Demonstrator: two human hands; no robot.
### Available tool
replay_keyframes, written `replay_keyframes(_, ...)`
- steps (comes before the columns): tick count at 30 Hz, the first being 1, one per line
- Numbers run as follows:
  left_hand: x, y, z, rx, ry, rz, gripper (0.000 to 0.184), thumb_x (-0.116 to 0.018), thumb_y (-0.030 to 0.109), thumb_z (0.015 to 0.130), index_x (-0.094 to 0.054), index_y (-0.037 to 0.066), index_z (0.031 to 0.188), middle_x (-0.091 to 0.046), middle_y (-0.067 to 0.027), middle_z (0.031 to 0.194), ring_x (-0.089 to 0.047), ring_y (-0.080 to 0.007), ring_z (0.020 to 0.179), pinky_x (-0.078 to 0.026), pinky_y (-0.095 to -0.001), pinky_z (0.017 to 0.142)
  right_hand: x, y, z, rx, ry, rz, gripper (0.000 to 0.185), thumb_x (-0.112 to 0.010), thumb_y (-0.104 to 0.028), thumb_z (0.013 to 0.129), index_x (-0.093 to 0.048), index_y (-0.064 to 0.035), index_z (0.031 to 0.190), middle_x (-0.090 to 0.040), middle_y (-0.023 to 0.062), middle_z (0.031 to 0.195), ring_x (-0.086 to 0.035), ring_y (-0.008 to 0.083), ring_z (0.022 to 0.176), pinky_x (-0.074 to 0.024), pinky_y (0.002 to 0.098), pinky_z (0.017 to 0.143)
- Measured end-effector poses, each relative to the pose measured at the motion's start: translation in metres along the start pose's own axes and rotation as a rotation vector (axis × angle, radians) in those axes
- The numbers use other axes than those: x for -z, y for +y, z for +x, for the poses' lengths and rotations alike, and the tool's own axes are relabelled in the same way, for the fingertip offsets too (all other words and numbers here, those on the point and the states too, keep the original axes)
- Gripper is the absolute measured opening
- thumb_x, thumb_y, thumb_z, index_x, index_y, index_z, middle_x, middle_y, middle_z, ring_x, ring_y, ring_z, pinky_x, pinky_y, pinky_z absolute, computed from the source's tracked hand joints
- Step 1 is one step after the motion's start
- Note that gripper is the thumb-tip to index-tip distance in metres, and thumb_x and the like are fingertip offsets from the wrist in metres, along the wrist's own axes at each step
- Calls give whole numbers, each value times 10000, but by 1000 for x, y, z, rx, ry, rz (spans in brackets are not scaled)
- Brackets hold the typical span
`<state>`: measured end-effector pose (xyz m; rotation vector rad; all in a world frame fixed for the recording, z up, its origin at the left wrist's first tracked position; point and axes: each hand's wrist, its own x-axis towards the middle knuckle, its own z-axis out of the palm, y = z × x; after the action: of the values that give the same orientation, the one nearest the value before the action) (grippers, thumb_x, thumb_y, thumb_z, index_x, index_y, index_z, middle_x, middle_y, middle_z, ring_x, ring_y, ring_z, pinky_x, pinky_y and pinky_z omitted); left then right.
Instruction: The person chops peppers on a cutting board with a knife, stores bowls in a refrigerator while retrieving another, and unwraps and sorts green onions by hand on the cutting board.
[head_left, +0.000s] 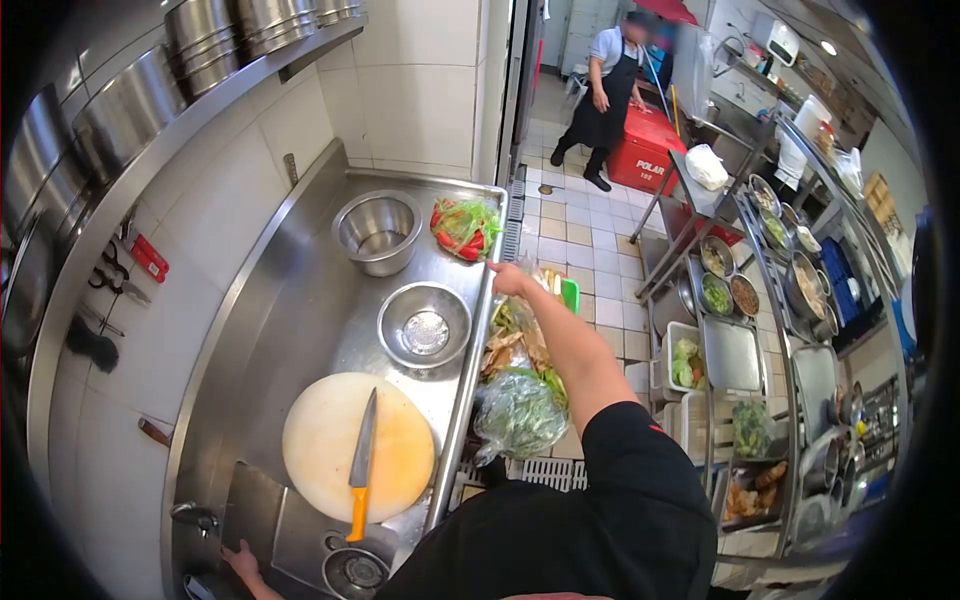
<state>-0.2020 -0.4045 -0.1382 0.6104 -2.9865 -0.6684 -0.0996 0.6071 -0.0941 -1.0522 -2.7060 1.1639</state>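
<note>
My right hand (pixel 510 281) is at the raised front edge of the steel counter (pixel 465 385), its fingers bent over the rim, beside a clear bag of red and green vegetables (pixel 464 229). At the lower left, my left hand (pixel 241 562) is empty, fingers apart, near the tap (pixel 194 518). An orange-handled knife (pixel 364 455) lies on a round white cutting board (pixel 318 440). Beyond the board stand two empty steel bowls, a nearer one (pixel 425 325) and a deeper one (pixel 377 233).
Bagged greens (pixel 522 412) and vegetable scraps lie below the counter's front edge. Steel pots line the shelf (pixel 200 120). Another person (pixel 612 85) stands beside a red cooler (pixel 643 150). Food trays and bowls fill the rack (pixel 733 352) at right.
</note>
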Motion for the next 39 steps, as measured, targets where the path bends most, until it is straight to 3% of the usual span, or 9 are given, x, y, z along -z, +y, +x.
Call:
replay_keyframes(4, -15, 96, -67, -146, 122, -15, 711, -684, 151, 939, -361, -86, 1526, -276, -310, 1630, -280, -441, 1514, -241, -464, 1254, 16, -20, 17, -20, 5, -32, 754, -636, -246, 784, -518, -72, 1508, -706, 290, 1190, -696, 358, 1121, -535, 404, 970)
replay_keyframes(7, -29, 205, -141, -412, 177, -92, 709, -689, 119, 926, -365, -75, 1526, -286, -299, 1631, -310, -434, 1502, -252, -472, 1245, -7, 8, 44, -21, 166, 104, 672, -610, -247, 788, -586, -49, 1430, -685, 264, 1260, -652, 373, 1214, -490, 414, 1071)
replay_keyframes(10, -47, 299, -218, -648, 63, -158, 711, -694, 61, 897, -375, -57, 1522, -320, -274, 1625, -365, -426, 1465, -285, -481, 1223, -36, 13, 32, -275, 194, 125, 652, -645, -426, 886, -616, 36, 1344, -653, 312, 1285, -628, 441, 1222, -486, 452, 1081)
replay_keyframes(14, -69, 377, -290, -855, -197, -180, 644, -702, 59, 884, -439, -36, 1464, -384, -259, 1594, -383, -451, 1442, -310, -508, 1201, -103, 10, -6, -137, 145, 231, 616, -608, -451, 943, -619, 29, 1328, -655, 316, 1272, -630, 453, 1208, -500, 473, 1041)
replay_keyframes(18, -88, 408, -314, -931, -335, -173, 608, -720, 103, 882, -477, -31, 1423, -428, -262, 1562, -380, -472, 1436, -323, -521, 1191, -128, 12, -7, -297, -74, 568, 529, -585, -367, 951, -587, -71, 1390, -705, 261, 1187, -668, 419, 1129, -507, 471, 1010)
replay_keyframes(21, -99, 432, -328, -957, -391, -121, 595, -733, 143, 879, -505, -25, 1401, -445, -268, 1546, -388, -483, 1423, -337, -533, 1180, -119, 8, 0, -202, 248, 412, 548, -594, -349, 937, -581, -46, 1393, -707, 254, 1188, -671, 409, 1130, -511, 463, 1006)
replay_keyframes(29, -122, 457, -362, -1104, -566, -72, 561, -759, 153, 855, -548, 11, 1355, -430, -276, 1559, -410, -485, 1405, -352, -532, 1169, -96, 3, 113, -27, -152, 419, 570, -579, -240, 859, -623, 38, 1355, -634, 273, 1355, -584, 399, 1304, -451, 406, 1121)
replay_keyframes(33, -112, 454, -370, -1013, -611, -113, 497, -753, 173, 873, -590, -13, 1305, -452, -274, 1543, -438, -491, 1374, -365, -532, 1160, -100, 12, 129, 118, 223, 164, 502, -604, -213, 847, -663, 37, 1278, -681, 262, 1256, -613, 396, 1254, -448, 420, 1124)
replay_keyframes(39, -123, 422, -370, -1116, -464, 6, 452, -761, 148, 859, -617, 2, 1261, -602, -205, 1365, -491, -461, 1305, -402, -517, 1112, -73, 18, 21, 55, 381, 625, 288, -664, -156, 904, -722, -84, 1177, -688, 158, 1092, -670, 272, 958, -523, 362, 871)
